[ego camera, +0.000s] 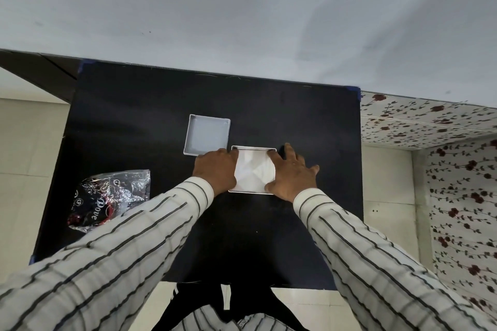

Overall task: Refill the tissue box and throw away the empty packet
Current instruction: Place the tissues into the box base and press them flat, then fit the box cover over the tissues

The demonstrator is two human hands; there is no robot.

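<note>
White tissues (254, 169) are filling the little square tissue box (252, 192), and we are looking down at it on the black desk (134, 121). We are using the tissue box as our marker. Our left hand (216, 169) is lying on the left side of the box with its fingers bent over the tissues, pressing down on them. Our right hand (291, 172) is lying on the right side of the box with its fingers spread out flat; some are touching the tissues and some are reaching past the box onto the desk. Neither hand is pinching anything. The white lid (207, 134) is sitting open side up just behind the box and a bit to the left, close to its corner. The empty packet (107, 196), shiny and crinkled with red and black print, is lying well to the left of the box, near the desk edge. Our striped sleeves (376, 250) are reaching in from the near side.
</note>
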